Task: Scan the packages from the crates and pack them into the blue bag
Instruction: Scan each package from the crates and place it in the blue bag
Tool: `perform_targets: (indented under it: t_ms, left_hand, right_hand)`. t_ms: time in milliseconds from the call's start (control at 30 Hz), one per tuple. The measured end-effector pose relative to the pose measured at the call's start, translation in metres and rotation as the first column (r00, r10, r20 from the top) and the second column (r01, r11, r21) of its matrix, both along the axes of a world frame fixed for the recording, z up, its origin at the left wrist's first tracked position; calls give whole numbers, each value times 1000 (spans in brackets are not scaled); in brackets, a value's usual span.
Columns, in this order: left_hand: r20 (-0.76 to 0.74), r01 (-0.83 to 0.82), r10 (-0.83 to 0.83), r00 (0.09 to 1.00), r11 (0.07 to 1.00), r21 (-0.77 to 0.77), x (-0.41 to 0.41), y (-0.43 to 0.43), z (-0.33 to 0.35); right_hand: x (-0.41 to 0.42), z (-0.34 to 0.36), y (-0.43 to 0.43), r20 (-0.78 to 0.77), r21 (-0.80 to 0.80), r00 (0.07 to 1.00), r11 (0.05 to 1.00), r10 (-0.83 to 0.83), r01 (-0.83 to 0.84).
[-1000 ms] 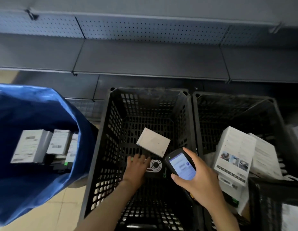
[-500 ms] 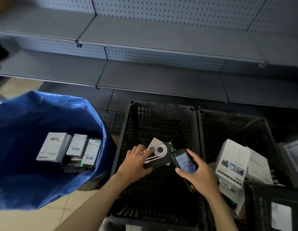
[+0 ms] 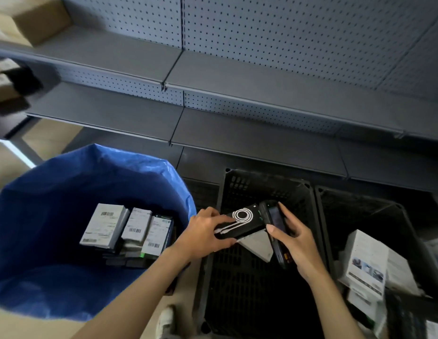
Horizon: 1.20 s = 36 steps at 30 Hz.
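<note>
Left hand (image 3: 205, 237) gripped a black box (image 3: 240, 223) with a white coil print: fingers curled over the top face, thumb under the near edge. The box was held tilted above the middle crate (image 3: 264, 185), just right of the blue bag (image 3: 66, 187). Right hand (image 3: 295, 243) held the scanner (image 3: 274, 226), fingers wrapped round its body. The scanner's top end was at the box's far end; whether touching or just beside could not be told. A white box (image 3: 258, 244) lay in the same crate below both. The bag stood open, with three labelled boxes (image 3: 137, 227) side by side inside on darker ones. The right-hand crate (image 3: 360, 206) held more white boxes (image 3: 367, 263). Grey shelves (image 3: 237, 140) ran behind.
</note>
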<state>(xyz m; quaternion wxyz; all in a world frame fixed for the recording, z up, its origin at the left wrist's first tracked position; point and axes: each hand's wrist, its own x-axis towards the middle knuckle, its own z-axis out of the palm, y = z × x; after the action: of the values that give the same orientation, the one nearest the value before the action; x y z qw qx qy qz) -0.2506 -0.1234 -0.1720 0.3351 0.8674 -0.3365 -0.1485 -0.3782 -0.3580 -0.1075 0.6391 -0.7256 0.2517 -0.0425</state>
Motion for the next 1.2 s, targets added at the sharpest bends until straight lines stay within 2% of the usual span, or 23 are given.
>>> perform_targets:
  t_ms: [133,267,367,533,667,733,833,900,1000,1200]
  left_hand:
    - [-103,79,-84,991,995,-53,21,27,4]
    - [-115,110,-122,986,989,-102,38,46,8]
    - [-71,161,-173,982,976,-147,46,61,13]
    - [31,237,-235,972,963,-127,57,91,24]
    - [100,273,-258,961,942,-197,64,107,24]
    - [100,268,-251,963,934,-237,71,112,23]
    - [37,172,-171,985,915,-364,82,110,25]
    - [49,135,-126,991,901,-412,87,104,26]
    - [149,164,-117,982,919,-358,88,97,21]
    - [262,283,-226,938,937,-206,91,96,-7]
  right_hand:
    - [17,2,30,-16,27,999,999,36,-35]
    - [30,0,57,-10,-35,1000,999,30,-30]
    - [39,0,71,2,-44,1000,999,-23,23]
    - [50,0,80,18,-13,993,993,-114,114]
    - [50,-3,83,-33,95,988,984,-148,150]
    - [49,-6,83,-45,133,985,976,-166,171]
    - [46,-8,87,-85,197,972,952,-220,233]
    - [44,-8,93,-116,199,964,945,-241,260]
    - [43,-13,98,-144,204,949,930,-280,305]
    - [44,-23,97,-213,203,916,901,-340,382]
